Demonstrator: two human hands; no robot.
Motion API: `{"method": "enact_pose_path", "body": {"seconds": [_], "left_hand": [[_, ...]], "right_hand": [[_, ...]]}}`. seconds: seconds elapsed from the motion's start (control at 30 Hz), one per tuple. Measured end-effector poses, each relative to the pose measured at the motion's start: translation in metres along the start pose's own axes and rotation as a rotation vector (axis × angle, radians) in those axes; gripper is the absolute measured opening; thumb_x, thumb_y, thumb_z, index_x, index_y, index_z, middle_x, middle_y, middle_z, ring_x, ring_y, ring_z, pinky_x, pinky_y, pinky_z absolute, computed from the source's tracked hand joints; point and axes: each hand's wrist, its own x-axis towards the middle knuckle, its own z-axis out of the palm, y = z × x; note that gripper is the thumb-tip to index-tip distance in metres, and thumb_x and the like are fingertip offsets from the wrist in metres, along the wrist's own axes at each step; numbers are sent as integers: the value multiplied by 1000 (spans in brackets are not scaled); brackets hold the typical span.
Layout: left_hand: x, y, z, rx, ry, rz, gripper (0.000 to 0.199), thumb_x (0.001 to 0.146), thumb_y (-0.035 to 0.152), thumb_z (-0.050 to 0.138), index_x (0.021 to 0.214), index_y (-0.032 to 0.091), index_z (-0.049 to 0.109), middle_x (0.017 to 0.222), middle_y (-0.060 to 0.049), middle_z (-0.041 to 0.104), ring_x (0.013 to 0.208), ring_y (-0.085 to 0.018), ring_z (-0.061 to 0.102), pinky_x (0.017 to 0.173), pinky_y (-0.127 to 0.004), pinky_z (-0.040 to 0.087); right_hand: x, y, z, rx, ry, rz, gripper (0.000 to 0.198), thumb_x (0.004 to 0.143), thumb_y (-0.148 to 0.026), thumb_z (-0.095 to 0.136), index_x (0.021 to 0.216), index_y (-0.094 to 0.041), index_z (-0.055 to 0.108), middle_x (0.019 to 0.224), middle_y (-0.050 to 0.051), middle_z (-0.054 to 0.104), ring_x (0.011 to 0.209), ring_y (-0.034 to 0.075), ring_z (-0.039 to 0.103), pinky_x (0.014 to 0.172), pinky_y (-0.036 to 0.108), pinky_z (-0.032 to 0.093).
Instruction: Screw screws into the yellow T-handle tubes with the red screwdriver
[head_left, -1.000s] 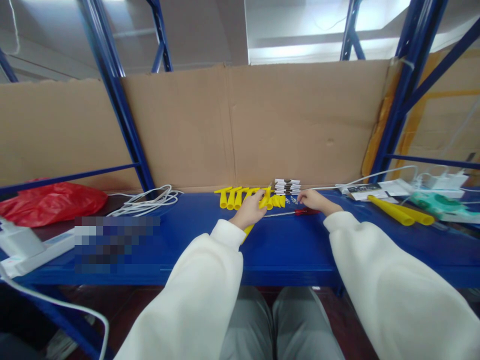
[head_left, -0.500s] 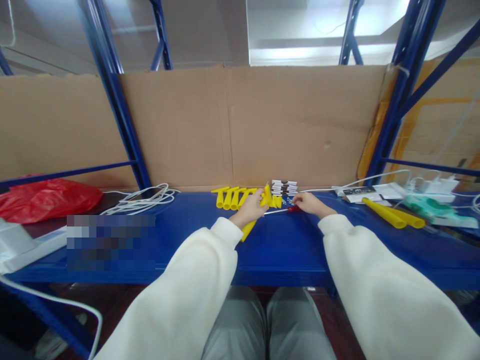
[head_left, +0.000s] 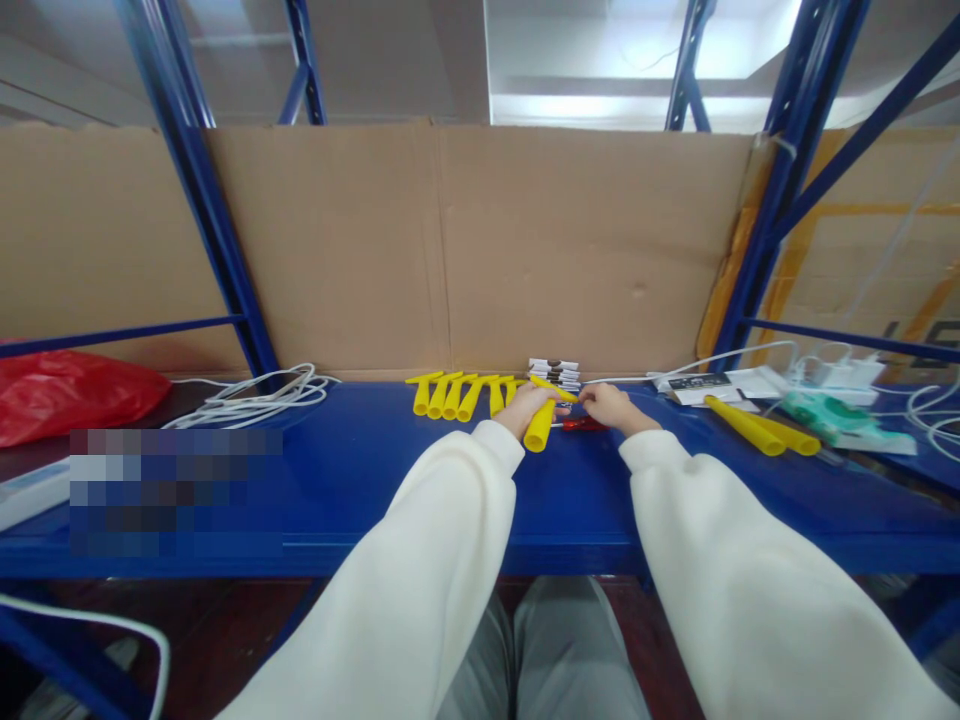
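My left hand [head_left: 525, 408] is closed around a yellow T-shaped piece [head_left: 538, 432], whose hollow, tapered handle points toward me. Its crossbar slants to the right, toward my right hand [head_left: 606, 406]. The fingertips of that hand are pinched together by the crossbar's end; what is between them is too small to make out. Just below lies a screwdriver [head_left: 583, 424] with a red handle, its shaft partly hidden by the yellow piece. Left of my hands, several similar yellow T-shaped pieces [head_left: 451, 398] lie in a row, and a stack of small white packets [head_left: 553, 372] sits behind.
Two yellow tapered tubes [head_left: 750, 425] lie at right beside a green-and-white package [head_left: 844, 425] and white adapters with cables [head_left: 847, 372]. A coiled white cable [head_left: 259, 400] and a red plastic bag [head_left: 75, 392] are at left. A cardboard panel [head_left: 480, 250] backs the blue bench [head_left: 390, 475].
The yellow piece in my left hand has turned, so its hollow end points straight toward me. My right hand's fingertips have come near its crossbar. The view has shifted slightly.
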Motion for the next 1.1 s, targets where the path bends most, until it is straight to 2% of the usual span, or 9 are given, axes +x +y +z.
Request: {"method": "enact_pose_path", "body": {"seconds": [0.1, 0.23, 0.33, 0.47, 0.6, 0.7, 0.83, 0.97, 1.1], "left_hand": [[6, -2, 0, -32, -22, -48, 19, 79, 12, 71, 97, 11, 65, 78, -6, 72, 61, -14, 69, 49, -20, 50], [4, 0, -1, -48, -19, -100, 18, 83, 9, 64, 101, 9, 66, 78, -7, 73, 64, -15, 70, 50, -20, 50], [-1, 5, -4, -41, 5, -74, 23, 84, 6, 60, 106, 10, 65, 81, -6, 74, 64, -14, 71, 49, -19, 50], [-11, 17, -18, 22, 76, 83, 30, 85, 6, 61, 114, 13, 60, 91, -7, 75, 62, -13, 71, 54, -21, 53], [-19, 29, -44, 203, 157, 320, 43, 81, 7, 68, 120, 17, 56, 107, -8, 75, 68, -14, 73, 64, -25, 59], [-22, 31, -68, 429, 214, 502, 45, 83, 9, 63, 127, 17, 54, 113, -9, 75, 82, -18, 75, 74, -29, 61], [-26, 24, -97, 657, 346, 765, 52, 83, 11, 61, 134, 19, 53, 127, -11, 71, 120, -25, 67, 99, -36, 55], [-38, 17, -109, 815, 402, 829, 55, 86, 15, 59, 141, 20, 51, 128, -13, 71, 125, -27, 65, 105, -37, 50], [-51, 13, -104, 917, 383, 807, 58, 87, 17, 58, 144, 23, 50, 125, -11, 72, 119, -28, 68, 102, -37, 52]], "right_hand": [[0, 2, 0, 0, 3, 19, 33, 83, -16, 51, 101, -25, 77, 113, 8, 77, 113, 28, 67, 96, 42, 48], [-2, -1, -2, 6, 4, 61, 34, 84, -14, 50, 103, -25, 77, 119, 9, 76, 117, 28, 65, 102, 48, 44], [-5, -5, -4, 26, 5, 88, 35, 84, -12, 50, 102, -24, 77, 120, 9, 76, 119, 29, 65, 105, 50, 42], [-3, -4, -3, 53, -19, 44, 33, 83, -11, 52, 98, -24, 78, 115, 9, 77, 115, 28, 66, 101, 45, 46], [5, 5, 3, 82, -81, -19, 29, 81, -11, 56, 93, -20, 80, 103, 9, 79, 100, 23, 71, 88, 30, 51], [8, 11, 6, 84, -71, -25, 31, 79, -7, 56, 93, -18, 80, 97, 9, 79, 94, 20, 72, 83, 24, 51], [7, 10, 5, 71, -57, -13, 37, 76, -1, 53, 94, -15, 81, 101, 11, 80, 97, 22, 74, 84, 24, 53], [6, 6, 4, 47, -72, -49, 42, 76, 2, 49, 96, -14, 82, 107, 11, 79, 103, 24, 73, 91, 26, 53], [10, 8, 8, 29, -134, -100, 40, 78, -1, 48, 88, -17, 82, 104, 9, 80, 100, 23, 74, 90, 27, 53]]}}
